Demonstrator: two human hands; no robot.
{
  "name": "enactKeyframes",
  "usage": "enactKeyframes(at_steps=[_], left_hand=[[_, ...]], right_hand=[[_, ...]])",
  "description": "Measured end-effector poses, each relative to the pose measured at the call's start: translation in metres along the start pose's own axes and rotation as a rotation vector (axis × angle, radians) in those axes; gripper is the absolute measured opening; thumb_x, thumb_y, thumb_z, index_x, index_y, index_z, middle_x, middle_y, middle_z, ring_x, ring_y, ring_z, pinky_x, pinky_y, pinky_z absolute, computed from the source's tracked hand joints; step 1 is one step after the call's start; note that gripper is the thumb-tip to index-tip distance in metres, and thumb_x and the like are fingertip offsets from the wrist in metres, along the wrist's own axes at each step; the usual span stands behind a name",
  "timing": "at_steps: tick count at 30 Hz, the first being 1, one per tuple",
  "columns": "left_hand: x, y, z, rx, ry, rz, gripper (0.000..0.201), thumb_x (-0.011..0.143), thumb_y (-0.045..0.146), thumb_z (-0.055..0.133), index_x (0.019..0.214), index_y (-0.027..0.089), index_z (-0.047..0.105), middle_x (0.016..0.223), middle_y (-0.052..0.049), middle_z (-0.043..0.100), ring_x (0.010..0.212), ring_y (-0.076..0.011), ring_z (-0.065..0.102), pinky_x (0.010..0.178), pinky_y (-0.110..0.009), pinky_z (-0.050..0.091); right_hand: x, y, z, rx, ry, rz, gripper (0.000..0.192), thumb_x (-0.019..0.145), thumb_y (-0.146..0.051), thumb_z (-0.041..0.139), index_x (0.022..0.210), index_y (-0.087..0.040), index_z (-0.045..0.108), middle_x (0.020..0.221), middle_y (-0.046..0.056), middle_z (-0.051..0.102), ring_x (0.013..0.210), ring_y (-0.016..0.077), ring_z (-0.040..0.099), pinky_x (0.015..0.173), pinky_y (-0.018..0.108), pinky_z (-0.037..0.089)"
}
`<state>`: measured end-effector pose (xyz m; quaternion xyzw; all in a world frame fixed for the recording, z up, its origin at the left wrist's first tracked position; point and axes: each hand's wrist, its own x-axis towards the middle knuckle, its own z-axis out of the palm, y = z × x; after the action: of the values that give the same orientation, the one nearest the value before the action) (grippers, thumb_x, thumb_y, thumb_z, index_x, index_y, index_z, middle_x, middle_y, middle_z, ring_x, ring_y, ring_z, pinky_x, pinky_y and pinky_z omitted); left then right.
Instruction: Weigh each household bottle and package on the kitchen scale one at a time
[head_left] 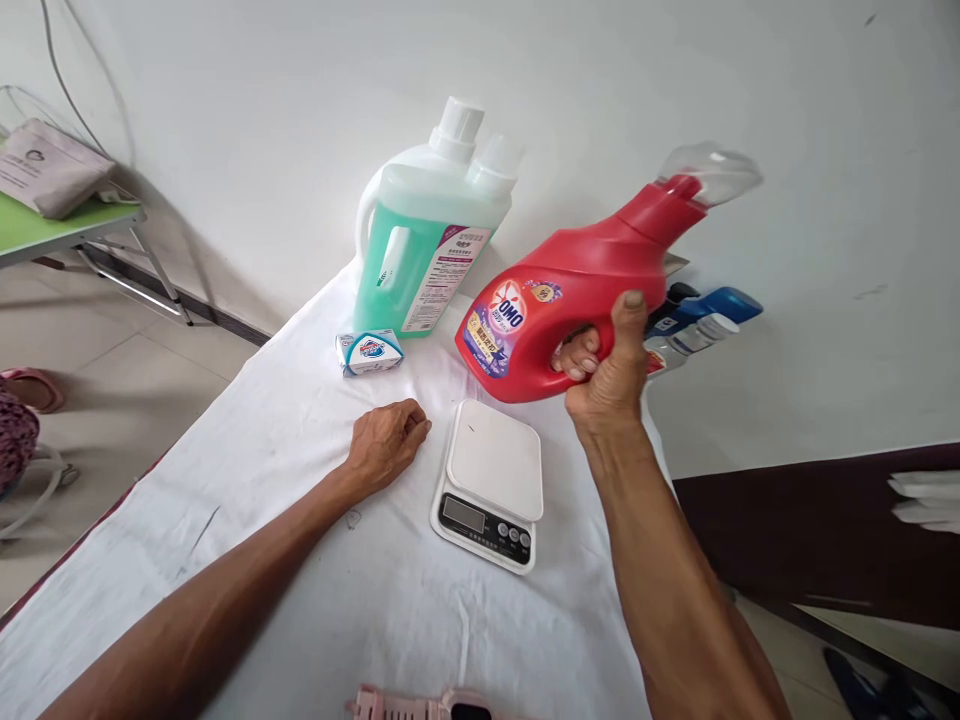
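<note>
Your right hand [611,365] has its fingers wrapped through the handle of the red bottle [577,255], thumb pressed along the outside, probably because that loop gives the firmest hold on a bulky body. The bottle is tilted, its clear cap [712,175] pointing right and its base near the far edge of the white scale [496,462]; with the cap on, the lean seems safe against spills. Its walls are opaque, so you can't judge how full it is. Your left hand [390,442] rests on the cloth-covered bench [360,600], just left of the scale, fingers curled narrow with nothing visible in them, perhaps to steady you. Farther left, the green bottle [412,265] stands upright, its see-through wall showing green liquid up to near the shoulder. Another white-capped bottle [459,125] stands behind, largely hidden, and the soap box [370,352] sits just in front.
</note>
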<state>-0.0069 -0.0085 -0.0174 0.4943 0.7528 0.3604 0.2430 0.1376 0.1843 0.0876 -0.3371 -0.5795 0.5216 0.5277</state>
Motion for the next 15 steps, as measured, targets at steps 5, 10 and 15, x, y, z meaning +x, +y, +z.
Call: enactKeyframes(at_steps=[5, 10, 15], left_hand=[[-0.001, 0.0, -0.001, 0.017, -0.003, 0.003, 0.015, 0.098, 0.031, 0.055, 0.092, 0.024, 0.066, 0.087, -0.001, 0.077, 0.08, -0.019, 0.069, 0.068, -0.03, 0.039], [0.0, -0.001, -0.001, 0.028, 0.011, 0.013, 0.015, 0.097, 0.031, 0.055, 0.091, 0.023, 0.066, 0.087, -0.001, 0.076, 0.079, -0.0192, 0.068, 0.068, -0.03, 0.039], [0.0, -0.001, -0.001, 0.02, 0.011, 0.008, 0.015, 0.097, 0.033, 0.056, 0.091, 0.023, 0.066, 0.087, -0.001, 0.076, 0.079, -0.0197, 0.068, 0.069, -0.031, 0.039]], right_hand=[[-0.03, -0.052, -0.018, -0.037, -0.065, -0.076, 0.072, 0.073, -0.087, 0.067, 0.049, -0.026, 0.036, 0.04, -0.008, 0.022, 0.034, 0.0082, 0.02, 0.035, 0.029, 0.023], [-0.063, -0.081, -0.033, -0.091, -0.083, -0.092, 0.07, 0.075, -0.086, 0.067, 0.051, -0.026, 0.04, 0.042, -0.006, 0.022, 0.034, 0.0089, 0.017, 0.035, 0.031, 0.014], [-0.092, -0.076, -0.048, -0.105, -0.049, -0.064, 0.07, 0.073, -0.087, 0.069, 0.051, -0.026, 0.042, 0.042, -0.006, 0.024, 0.034, 0.0089, 0.017, 0.034, 0.031, 0.012]])
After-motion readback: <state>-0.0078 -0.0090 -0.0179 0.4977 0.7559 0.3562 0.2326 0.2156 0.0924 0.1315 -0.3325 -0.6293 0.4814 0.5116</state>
